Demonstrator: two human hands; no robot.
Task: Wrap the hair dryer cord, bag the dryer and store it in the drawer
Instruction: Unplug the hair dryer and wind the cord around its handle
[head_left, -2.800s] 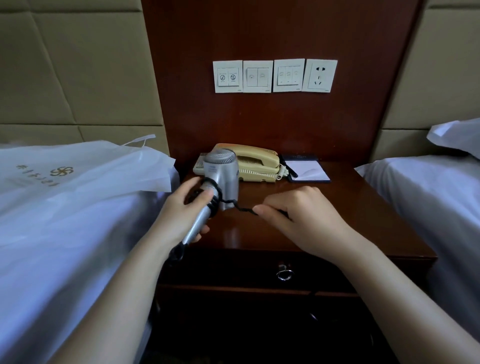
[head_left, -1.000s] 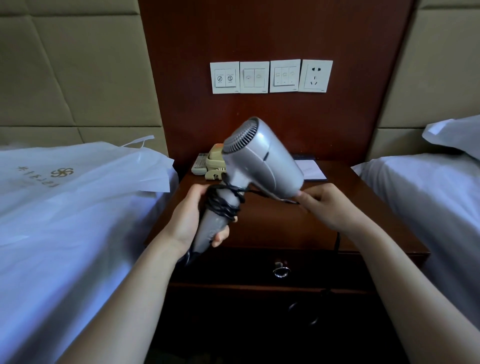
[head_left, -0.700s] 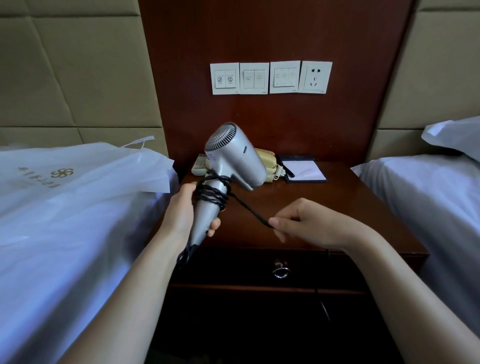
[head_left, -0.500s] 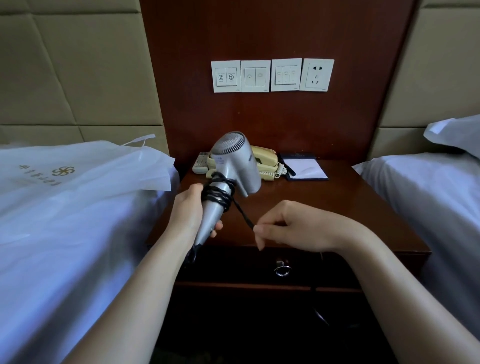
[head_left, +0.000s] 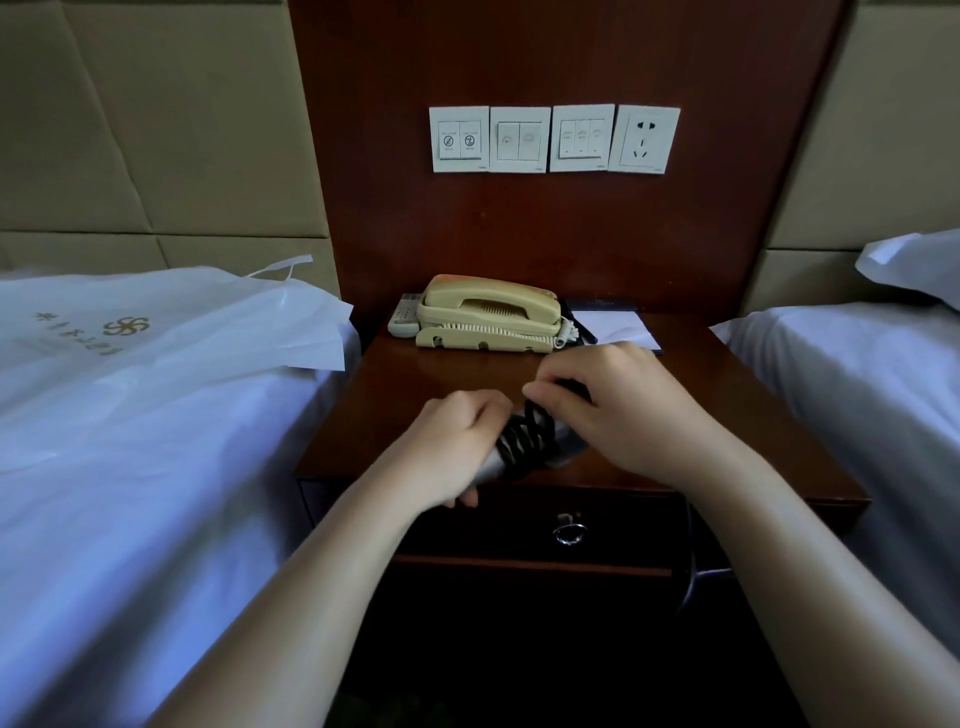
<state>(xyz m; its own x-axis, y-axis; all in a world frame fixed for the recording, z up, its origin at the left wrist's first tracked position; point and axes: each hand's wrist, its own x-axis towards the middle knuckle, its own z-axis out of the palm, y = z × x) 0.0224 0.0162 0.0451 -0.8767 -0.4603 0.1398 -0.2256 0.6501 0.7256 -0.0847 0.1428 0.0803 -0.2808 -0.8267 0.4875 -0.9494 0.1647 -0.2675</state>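
The silver hair dryer (head_left: 563, 451) lies low over the front of the wooden nightstand (head_left: 753, 415), mostly hidden by my hands. Black cord (head_left: 522, 439) is coiled in several turns around its handle. My left hand (head_left: 457, 447) grips the handle from the left. My right hand (head_left: 618, 410) covers the dryer's body and pinches the cord near the coils. A loose stretch of cord (head_left: 691, 582) hangs down at the nightstand's right front. The white plastic bag (head_left: 156, 338) lies flat on the left bed. The drawer (head_left: 623, 525) with its ring pull (head_left: 570, 531) is closed.
A beige telephone (head_left: 488, 314) and a remote (head_left: 406, 315) stand at the nightstand's back, a notepad (head_left: 615, 327) beside them. Switch plates and a socket (head_left: 644, 139) sit on the wood panel above. White beds flank the nightstand, with a pillow (head_left: 914, 265) on the right one.
The dryer has come down from upright to low over the nightstand's front. My right hand moved in from the right onto the dryer, bringing the cord to the coils.
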